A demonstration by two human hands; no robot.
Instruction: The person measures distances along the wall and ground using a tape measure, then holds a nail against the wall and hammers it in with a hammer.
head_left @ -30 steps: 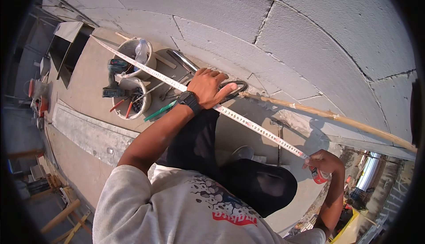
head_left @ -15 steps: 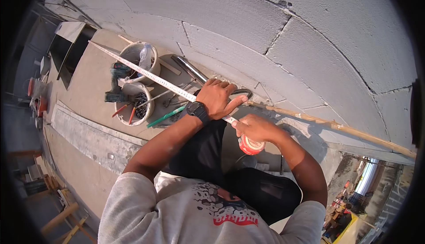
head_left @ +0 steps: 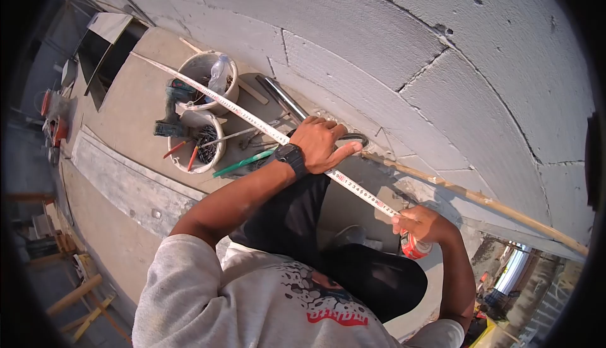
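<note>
A long white tape measure blade (head_left: pixel 243 113) runs slantwise from the upper left, past the buckets, and under my left hand (head_left: pixel 319 146). This hand, with a black watch (head_left: pixel 290 157) on its wrist, is closed over the blade; its thumb points right, near the end of a thin wooden strip (head_left: pixel 480 198). What lies under its palm is hidden. My right hand (head_left: pixel 428 225) grips the red and white tape measure case (head_left: pixel 415 247) at the lower right, fingers wrapped round it. Between both hands the numbered blade stretches straight above my knees.
Two buckets, one with a plastic bottle (head_left: pixel 218 76), one with nails (head_left: pixel 205 143), stand on the left. A cordless drill (head_left: pixel 169 109) rests against them. A green-handled tool (head_left: pixel 243 163) and metal tube (head_left: pixel 282 99) lie near the block wall (head_left: pixel 360 39). A grey plank (head_left: pixel 132 184) lies left.
My right hand has moved right and down with the tape measure case, so more blade shows between my hands. My left hand stays on the blade. The view has shifted slightly.
</note>
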